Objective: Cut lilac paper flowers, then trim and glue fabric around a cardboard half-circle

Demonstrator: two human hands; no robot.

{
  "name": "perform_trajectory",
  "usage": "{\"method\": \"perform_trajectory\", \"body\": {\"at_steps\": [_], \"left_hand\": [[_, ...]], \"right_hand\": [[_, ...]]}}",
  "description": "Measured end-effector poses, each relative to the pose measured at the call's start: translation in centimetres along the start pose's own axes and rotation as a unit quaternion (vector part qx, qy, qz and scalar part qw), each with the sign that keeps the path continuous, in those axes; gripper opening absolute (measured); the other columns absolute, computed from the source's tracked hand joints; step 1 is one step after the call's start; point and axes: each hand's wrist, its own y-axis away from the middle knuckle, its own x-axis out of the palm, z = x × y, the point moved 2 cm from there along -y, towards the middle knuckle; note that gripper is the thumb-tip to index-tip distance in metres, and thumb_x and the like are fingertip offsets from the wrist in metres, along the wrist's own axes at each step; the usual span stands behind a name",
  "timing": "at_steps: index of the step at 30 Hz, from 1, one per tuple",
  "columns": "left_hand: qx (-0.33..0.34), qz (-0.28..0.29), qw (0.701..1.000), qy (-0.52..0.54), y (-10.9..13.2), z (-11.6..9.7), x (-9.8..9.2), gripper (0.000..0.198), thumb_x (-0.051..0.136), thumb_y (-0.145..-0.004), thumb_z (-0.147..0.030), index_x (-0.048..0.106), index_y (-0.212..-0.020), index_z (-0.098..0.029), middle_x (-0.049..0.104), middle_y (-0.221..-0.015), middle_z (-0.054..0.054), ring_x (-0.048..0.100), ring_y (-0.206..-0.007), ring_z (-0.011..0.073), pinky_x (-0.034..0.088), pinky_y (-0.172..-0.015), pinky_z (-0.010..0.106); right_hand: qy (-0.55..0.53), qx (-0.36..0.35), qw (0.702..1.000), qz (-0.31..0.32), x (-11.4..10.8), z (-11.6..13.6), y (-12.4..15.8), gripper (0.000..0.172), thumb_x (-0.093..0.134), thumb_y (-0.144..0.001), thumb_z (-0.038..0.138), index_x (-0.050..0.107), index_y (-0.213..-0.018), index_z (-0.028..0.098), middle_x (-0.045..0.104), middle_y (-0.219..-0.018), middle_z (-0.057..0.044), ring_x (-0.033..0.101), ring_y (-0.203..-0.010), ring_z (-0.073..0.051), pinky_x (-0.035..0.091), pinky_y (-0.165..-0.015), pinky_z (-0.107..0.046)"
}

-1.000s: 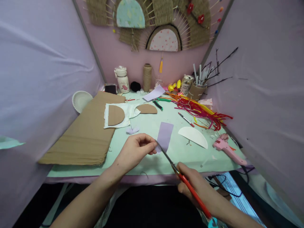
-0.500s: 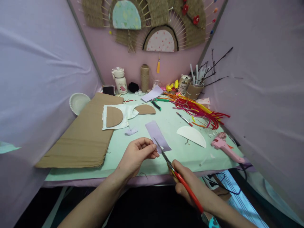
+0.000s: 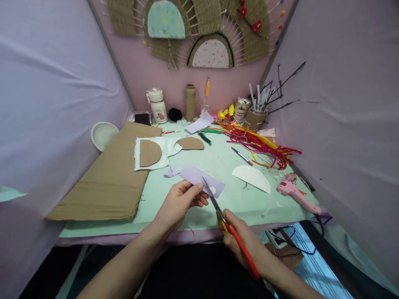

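Left hand (image 3: 182, 201) pinches purple paper (image 3: 192, 173) over the bench (image 3: 249, 207), right hand (image 3: 238, 232) grips scissors (image 3: 217, 206), paper just beyond left fingertips, long axis roughly left-right, blades crossing its right half (left hand nearer, right only via scissors).

Bare hands (image 3: 179, 203), bare forearms (image 3: 131, 253), plain black clothing (image 3: 199, 272) below
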Motion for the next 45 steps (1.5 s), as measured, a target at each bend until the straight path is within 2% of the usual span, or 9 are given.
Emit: {"method": "perform_trajectory", "body": {"at_steps": [7,12,20,28,32,39,45], "left_hand": [[0.089,-0.055,0.994,-0.033,-0.2,1.6,0.2,0.031,0.061,-0.081,-0.039,0.068,-0.066,-0.013,0.066,-0.064,0.005,0.054,-0.060,0.0113,0.042,-0.059,0.024],[0.130,-0.118,0.984,0.030,-0.3,2.2,0.7,0.024,0.067,-0.077,-0.035,0.062,-0.063,-0.015,0.058,-0.059,-0.001,0.050,-0.060,0.0103,0.040,-0.061,0.025],[0.103,-0.125,0.975,0.155,0.3,1.8,1.8,0.013,0.071,-0.070,-0.023,0.063,-0.065,-0.014,0.057,-0.059,-0.002,0.050,-0.061,0.0096,0.041,-0.063,0.024],[0.096,-0.138,0.965,0.202,0.5,2.7,2.7,0.008,0.071,-0.070,-0.021,0.067,-0.068,-0.014,0.064,-0.063,-0.001,0.055,-0.062,0.0112,0.045,-0.064,0.025],[0.105,-0.149,0.965,0.190,0.5,3.1,2.7,0.010,0.070,-0.072,-0.024,0.068,-0.068,-0.015,0.065,-0.063,0.000,0.055,-0.062,0.0110,0.045,-0.065,0.025],[0.110,-0.177,0.974,0.087,0.6,3.9,2.6,0.020,0.068,-0.073,-0.034,0.070,-0.070,-0.014,0.068,-0.067,0.003,0.059,-0.066,0.0149,0.047,-0.070,0.028],[0.116,-0.186,0.974,0.055,0.7,3.8,2.7,0.024,0.067,-0.073,-0.038,0.071,-0.072,-0.014,0.068,-0.068,0.005,0.060,-0.068,0.0167,0.048,-0.071,0.030]], "right_hand": [[-0.007,-0.005,1.000,-0.022,0.3,-0.1,0.0,0.035,0.041,-0.088,0.054,0.028,-0.076,0.023,0.031,-0.068,0.005,0.024,-0.059,-0.012,0.024,-0.050,-0.025],[-0.012,-0.025,0.998,-0.049,0.5,-0.2,-0.1,0.033,0.045,-0.087,0.052,0.035,-0.078,0.022,0.034,-0.069,0.005,0.028,-0.061,-0.012,0.027,-0.054,-0.025],[-0.079,-0.016,0.995,-0.055,1.3,-1.2,-0.2,0.038,0.046,-0.085,0.058,0.035,-0.081,0.023,0.034,-0.071,0.004,0.029,-0.060,-0.012,0.028,-0.051,-0.024],[-0.129,-0.006,0.990,-0.060,2.0,-1.9,-0.7,0.053,0.038,-0.080,0.075,0.036,-0.085,0.022,0.033,-0.071,0.004,0.026,-0.054,-0.010,0.023,-0.043,-0.021],[-0.125,-0.012,0.990,-0.060,2.1,-1.6,-0.8,0.054,0.037,-0.079,0.076,0.036,-0.086,0.022,0.031,-0.069,0.005,0.024,-0.052,-0.009,0.022,-0.042,-0.021],[-0.112,-0.013,0.991,-0.076,2.0,-1.7,-0.8,0.055,0.037,-0.078,0.078,0.035,-0.081,0.023,0.030,-0.065,0.005,0.025,-0.052,-0.010,0.023,-0.042,-0.023],[-0.115,-0.012,0.990,-0.082,2.0,-1.5,-0.7,0.054,0.037,-0.079,0.077,0.031,-0.080,0.023,0.033,-0.066,0.005,0.026,-0.052,-0.010,0.023,-0.042,-0.023]]}}
